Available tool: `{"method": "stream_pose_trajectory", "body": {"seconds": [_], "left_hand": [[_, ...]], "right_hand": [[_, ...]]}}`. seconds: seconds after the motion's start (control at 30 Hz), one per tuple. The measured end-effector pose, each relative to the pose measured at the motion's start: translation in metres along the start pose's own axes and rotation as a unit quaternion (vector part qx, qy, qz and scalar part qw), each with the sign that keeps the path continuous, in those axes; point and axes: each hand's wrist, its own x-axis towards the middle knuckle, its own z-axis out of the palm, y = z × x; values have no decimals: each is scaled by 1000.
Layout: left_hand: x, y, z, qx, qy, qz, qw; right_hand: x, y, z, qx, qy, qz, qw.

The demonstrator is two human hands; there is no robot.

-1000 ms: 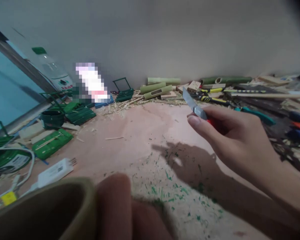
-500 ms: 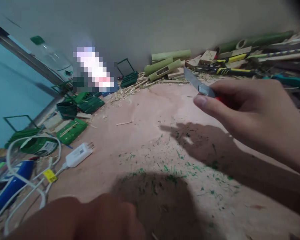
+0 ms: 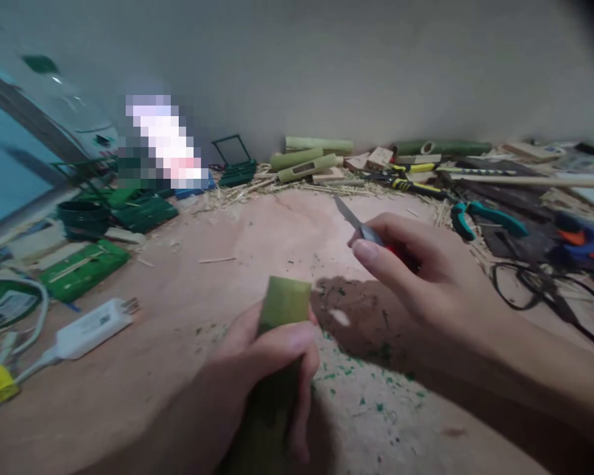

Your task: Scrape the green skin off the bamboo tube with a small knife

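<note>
My left hand (image 3: 272, 356), low in the middle of the view, is wrapped around a green bamboo piece (image 3: 286, 300), with its thumb across the top face. The far end of the bamboo sticks out past the fingers; its near part runs into shadow at the bottom edge. My right hand (image 3: 406, 264) grips a utility knife (image 3: 369, 234) with a red handle, most of which the fingers hide. Its blade is out and points up and left, above the wooden board (image 3: 277, 224) and apart from the bamboo. Green shavings (image 3: 371, 389) lie scattered on the board below.
A white charger (image 3: 94, 330) with its cable lies at left, by green painted bamboo pieces (image 3: 84, 267). Cut bamboo tubes (image 3: 307, 168) line the wall. Teal-handled pliers (image 3: 495, 218) and black-framed glasses (image 3: 519, 287) lie at right. A pixelated bright patch covers something behind.
My left hand has come up from the lower left, and the bamboo piece now shows in it. The view has turned right. My right hand still holds the knife, lower in the picture.
</note>
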Motion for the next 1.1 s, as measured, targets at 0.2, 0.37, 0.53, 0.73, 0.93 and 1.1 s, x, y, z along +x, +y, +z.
{"method": "stream_pose_trajectory", "body": {"seconds": [0.2,0.37,0.53,0.73,0.93,1.1], "left_hand": [[-13,34,26,53,28,-38,998],[-10,34,27,76,19,0,997],[-14,37,26,36,-11,3,999],[-13,37,24,26,-52,-10,998],[-16,37,26,65,-8,-37,997],[-16,39,27,37,-19,-12,999]], "right_hand": [[-12,1,5,51,-127,-30,990],[-18,-3,11,-33,-175,-74,981],[-18,-8,12,-31,-196,-84,976],[-20,-9,15,6,-211,-71,975],[-20,-11,16,31,-199,-60,978],[-18,-9,14,-1,-205,-75,976]]}}
